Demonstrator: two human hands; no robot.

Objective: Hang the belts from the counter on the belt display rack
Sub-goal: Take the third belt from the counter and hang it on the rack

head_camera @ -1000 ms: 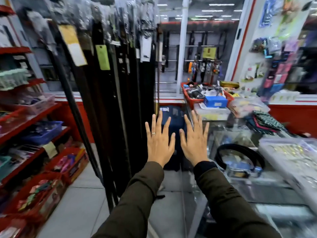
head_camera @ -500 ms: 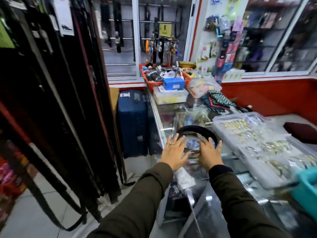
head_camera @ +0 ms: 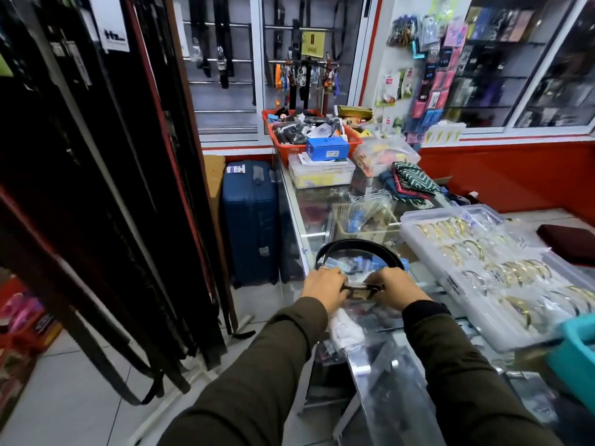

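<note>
Gripping coiled belt [head_camera: 360,247] with both hands, left grip [head_camera: 325,286], right grip [head_camera: 394,289], bangle tray [head_camera: 428,252] beside.

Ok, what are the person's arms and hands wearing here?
Both arms are in long, dark olive-green sleeves reaching the wrists. The right sleeve shows a black inner cuff at the wrist. The left hand has a thin ring on one finger; the right hand is bare, with no ring visible. No gloves or watch show.
</note>
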